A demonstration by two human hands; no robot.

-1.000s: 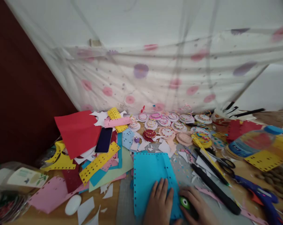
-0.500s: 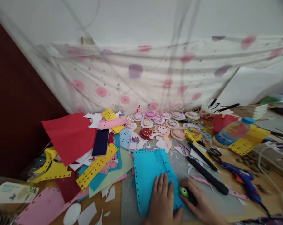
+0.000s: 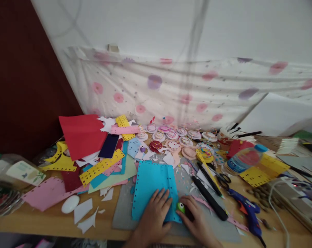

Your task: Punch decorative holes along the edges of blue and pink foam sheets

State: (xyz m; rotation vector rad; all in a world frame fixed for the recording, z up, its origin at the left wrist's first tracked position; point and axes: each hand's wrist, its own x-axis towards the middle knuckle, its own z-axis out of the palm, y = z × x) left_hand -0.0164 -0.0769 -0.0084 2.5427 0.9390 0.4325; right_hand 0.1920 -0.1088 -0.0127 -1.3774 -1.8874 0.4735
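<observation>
A bright blue foam-like sheet [image 3: 153,186] lies on the grey cutting mat [image 3: 122,213], with small holes along its edges. My left hand [image 3: 157,213] rests flat on the sheet's lower part, fingers stretched out. At the sheet's lower right edge my right hand [image 3: 195,218] is closed around a small hole punch [image 3: 181,207], green with an eye-like spot and a dark body. Part of the punch is hidden under my fingers. To the right of this hand lies a thick black pen-like tool [image 3: 210,198].
A blue glue gun [image 3: 248,206], scissors [image 3: 224,179] and a bottle [image 3: 245,159] stand or lie to the right. Small decorated round pieces [image 3: 173,144] crowd the back. Left are a phone [image 3: 108,146], red sheet [image 3: 82,132], punched scraps and a white oval object [image 3: 70,204].
The view has shifted, so the table's front edge now shows and things sit further left. My left hand stays flat on the blue sheet; my right still holds the punch at its right edge.
</observation>
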